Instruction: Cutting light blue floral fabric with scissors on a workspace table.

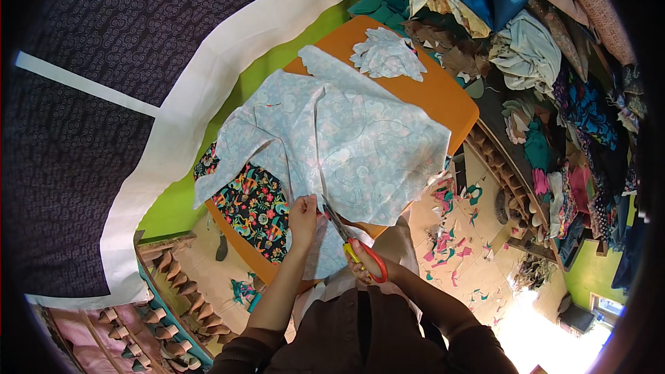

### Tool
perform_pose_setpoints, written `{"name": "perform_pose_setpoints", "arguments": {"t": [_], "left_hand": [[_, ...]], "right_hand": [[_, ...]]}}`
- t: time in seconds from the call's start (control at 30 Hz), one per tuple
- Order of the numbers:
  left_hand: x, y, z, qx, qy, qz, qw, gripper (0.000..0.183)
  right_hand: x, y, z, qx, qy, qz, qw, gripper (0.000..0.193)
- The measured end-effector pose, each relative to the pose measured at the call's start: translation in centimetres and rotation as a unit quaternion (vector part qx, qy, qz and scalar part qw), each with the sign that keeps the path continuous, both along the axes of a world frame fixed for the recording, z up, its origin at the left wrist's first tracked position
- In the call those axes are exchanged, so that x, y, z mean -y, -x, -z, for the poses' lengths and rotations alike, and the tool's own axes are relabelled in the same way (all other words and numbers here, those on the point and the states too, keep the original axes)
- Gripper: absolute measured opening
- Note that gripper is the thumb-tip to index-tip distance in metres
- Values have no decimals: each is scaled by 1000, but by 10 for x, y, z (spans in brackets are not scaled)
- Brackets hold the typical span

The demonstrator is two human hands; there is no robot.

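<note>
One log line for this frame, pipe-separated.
left hand: pinching pale fabric | right hand: holding scissors, blades beside left hand | orange table: pale fabric, dark floral cloth, pile of cut pieces

Pale patterned fabric [381, 149], red-yellow scissors [339, 226] at edge

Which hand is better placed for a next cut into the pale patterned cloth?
Likely the right hand: it holds the scissors, blades up against the pale patterned cloth, while the left hand pinches that cloth beside them.
</note>
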State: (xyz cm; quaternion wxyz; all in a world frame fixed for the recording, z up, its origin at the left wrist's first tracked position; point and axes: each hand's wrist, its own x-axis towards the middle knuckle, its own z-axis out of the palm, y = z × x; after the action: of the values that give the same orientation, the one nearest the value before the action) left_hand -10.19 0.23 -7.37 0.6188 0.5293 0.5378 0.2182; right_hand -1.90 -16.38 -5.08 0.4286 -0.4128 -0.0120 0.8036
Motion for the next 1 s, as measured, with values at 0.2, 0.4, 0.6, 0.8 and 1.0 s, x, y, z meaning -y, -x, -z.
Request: {"name": "perform_pose_setpoints", "arguments": {"t": [0.2,0.4,0.6,0.8,1.0], "left_hand": [[2,-2,-4,-70,-103,9,992,23],[8,-1,-12,26,-29,10,999,19],[9,0,-20,33,24,20,999,17],[6,4,-18,39,63,3,997,16],[7,5,-17,53,86,-3,995,16]], "right_hand": [[2,0,1,-55,-30,41,997,51],[-7,1,-9,-81,-34,57,995,56],[-20,8,1,-117,-94,46,988,70],[-25,10,-14,-135,-36,72,988,70],[-24,11,-19,-140,-12,86,986,71]]}}
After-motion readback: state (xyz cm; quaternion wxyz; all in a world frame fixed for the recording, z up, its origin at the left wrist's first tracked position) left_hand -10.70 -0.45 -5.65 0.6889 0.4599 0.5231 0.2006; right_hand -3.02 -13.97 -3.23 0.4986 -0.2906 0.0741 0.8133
